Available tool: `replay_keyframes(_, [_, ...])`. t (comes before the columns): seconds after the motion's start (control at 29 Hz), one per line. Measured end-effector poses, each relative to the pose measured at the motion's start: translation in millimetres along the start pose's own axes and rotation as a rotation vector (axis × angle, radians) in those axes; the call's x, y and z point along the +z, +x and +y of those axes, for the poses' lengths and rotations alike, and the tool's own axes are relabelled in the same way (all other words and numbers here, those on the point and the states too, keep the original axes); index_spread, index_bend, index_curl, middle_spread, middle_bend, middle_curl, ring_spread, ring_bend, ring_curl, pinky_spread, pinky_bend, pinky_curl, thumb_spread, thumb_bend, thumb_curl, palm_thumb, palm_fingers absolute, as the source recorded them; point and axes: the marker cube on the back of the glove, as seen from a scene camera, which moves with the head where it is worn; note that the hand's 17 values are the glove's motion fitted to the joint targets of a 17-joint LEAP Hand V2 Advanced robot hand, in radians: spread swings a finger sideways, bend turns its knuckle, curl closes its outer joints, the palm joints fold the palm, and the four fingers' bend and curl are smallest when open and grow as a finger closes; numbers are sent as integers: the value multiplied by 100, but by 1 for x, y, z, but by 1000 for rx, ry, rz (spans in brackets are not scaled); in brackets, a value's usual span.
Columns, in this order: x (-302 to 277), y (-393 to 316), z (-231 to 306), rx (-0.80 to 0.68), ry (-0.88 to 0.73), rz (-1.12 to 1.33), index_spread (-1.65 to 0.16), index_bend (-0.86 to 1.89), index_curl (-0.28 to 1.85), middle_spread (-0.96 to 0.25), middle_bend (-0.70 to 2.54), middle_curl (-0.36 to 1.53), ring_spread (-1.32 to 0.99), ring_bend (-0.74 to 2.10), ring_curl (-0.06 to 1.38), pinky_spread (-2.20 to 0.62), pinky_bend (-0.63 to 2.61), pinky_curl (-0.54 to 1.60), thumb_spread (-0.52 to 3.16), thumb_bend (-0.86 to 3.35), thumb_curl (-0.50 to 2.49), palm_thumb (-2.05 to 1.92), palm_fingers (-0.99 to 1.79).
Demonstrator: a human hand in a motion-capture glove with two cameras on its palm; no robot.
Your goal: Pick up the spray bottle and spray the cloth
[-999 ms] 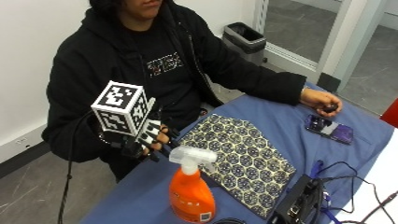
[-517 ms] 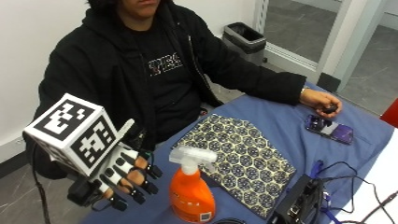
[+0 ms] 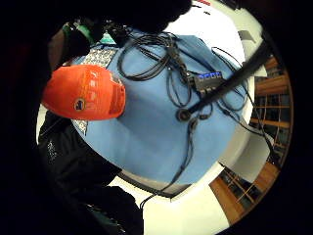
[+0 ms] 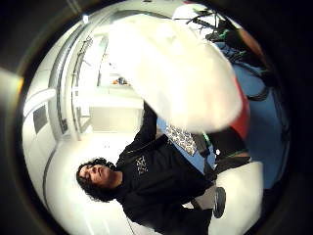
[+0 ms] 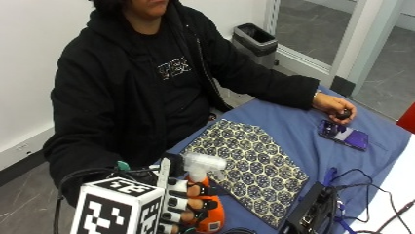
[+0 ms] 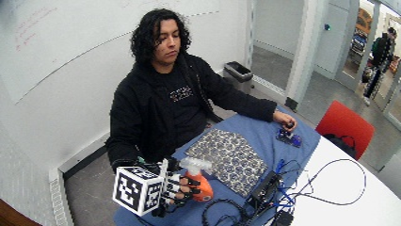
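Observation:
An orange spray bottle point(image 5: 209, 214) with a white trigger head point(image 5: 204, 165) stands at the near corner of the blue table point(image 5: 298, 131). My gloved right hand point(image 5: 181, 207) grips its body, fingers curled round the orange part. The patterned cloth point(image 5: 253, 163) lies flat just beyond the bottle, towards the table's middle. In the wide outside view the bottle point(image 6: 199, 187) is upright in my hand point(image 6: 172, 189), beside the cloth point(image 6: 228, 154). The little finger side palm view shows the orange body point(image 3: 85, 93) close by; the thumb side view is filled by the white head point(image 4: 181, 73).
The bare left hand point(image 5: 332, 106) rests by a purple phone point(image 5: 344, 135) at the table's far end. A black box with cables point(image 5: 312, 214) sits right of the cloth. A bin point(image 5: 256, 39) stands on the floor behind, a red chair point(image 6: 343, 125) beside the table.
My gloved hand came in from the left of the bottle with spread fingers and now has them wrapped round the orange body. The cloth has not moved.

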Motion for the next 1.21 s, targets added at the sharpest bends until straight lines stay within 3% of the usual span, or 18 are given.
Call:
replay_keyframes(0.31, [32, -15, -46, -104, 128, -359, -30, 15, 24, -9, 27, 37, -16, 54, 35, 6, 27, 30, 101, 7, 32, 79, 86])
replay_keyframes(0.52, [36, -18, -41, -133, 120, -486, -27, 21, 30, -9, 29, 39, -17, 48, 35, 3, 17, 29, 99, 7, 36, 87, 101])
replay_keyframes(0.69, [48, -26, -48, -130, 217, -669, -25, 17, 32, -10, 37, 43, -17, 45, 36, -4, 20, 31, 94, 8, 40, 96, 118])
replay_keyframes(0.9, [58, -27, -45, -38, 377, -626, -25, 17, 35, -14, 49, 49, -20, 59, 42, -20, 34, 36, 82, 3, 45, 96, 144])
replay_keyframes(1.21, [58, -24, -41, -54, 412, -616, -26, 28, 43, -17, 60, 55, -21, 70, 48, -28, 43, 41, 92, 0, 49, 97, 146])
